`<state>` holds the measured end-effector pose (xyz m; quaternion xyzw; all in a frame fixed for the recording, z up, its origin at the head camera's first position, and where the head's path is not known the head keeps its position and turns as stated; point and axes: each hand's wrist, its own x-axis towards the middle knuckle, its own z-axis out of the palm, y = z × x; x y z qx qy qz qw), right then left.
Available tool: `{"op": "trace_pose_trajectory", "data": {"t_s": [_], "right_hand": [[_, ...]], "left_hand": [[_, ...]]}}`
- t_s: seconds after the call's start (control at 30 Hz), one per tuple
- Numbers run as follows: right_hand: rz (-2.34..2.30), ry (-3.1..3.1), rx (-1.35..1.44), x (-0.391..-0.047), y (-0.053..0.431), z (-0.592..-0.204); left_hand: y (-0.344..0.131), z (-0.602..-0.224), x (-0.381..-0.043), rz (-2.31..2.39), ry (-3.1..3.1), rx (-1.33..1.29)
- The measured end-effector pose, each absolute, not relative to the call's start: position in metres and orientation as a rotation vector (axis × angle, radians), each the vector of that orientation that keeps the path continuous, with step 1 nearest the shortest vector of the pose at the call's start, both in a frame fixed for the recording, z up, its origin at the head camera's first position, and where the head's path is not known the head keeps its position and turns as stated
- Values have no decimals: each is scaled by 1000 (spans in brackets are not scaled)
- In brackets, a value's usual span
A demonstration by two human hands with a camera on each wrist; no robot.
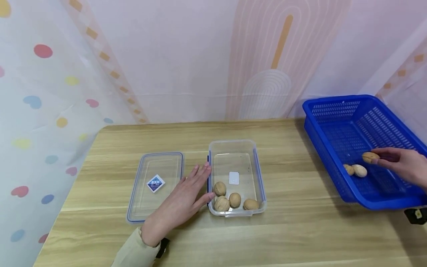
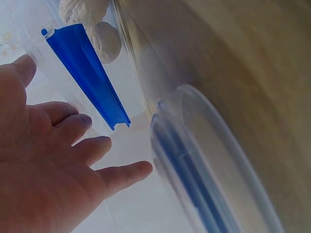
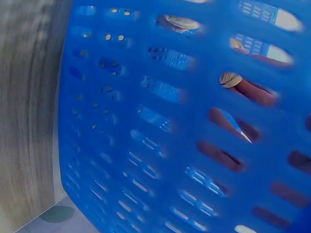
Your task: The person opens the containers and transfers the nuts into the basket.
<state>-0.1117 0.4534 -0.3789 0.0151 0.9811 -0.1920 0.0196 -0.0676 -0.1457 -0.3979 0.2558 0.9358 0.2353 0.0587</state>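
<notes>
Between its thumb and fingers my right hand pinches a walnut over the blue basket. Two more walnuts lie in that basket. In the right wrist view the basket's slotted wall hides most of the hand. My left hand rests with extended fingers against the left side of a clear plastic box, by its blue side latch. Several walnuts sit at the near end of the box.
A clear lid with a blue seal and a diamond label lies left of the box, partly behind the left hand. Under everything is a wood-grain table. A patterned cloth hangs behind it.
</notes>
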Motion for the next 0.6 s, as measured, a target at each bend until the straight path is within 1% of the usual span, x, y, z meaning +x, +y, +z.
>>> {"op": "trace_pose_trajectory", "data": {"t_s": [0.6], "right_hand": [[-434,2987,4,-114,453,-378]], "left_hand": [[-148,-399,-67,715,2831,777]]}}
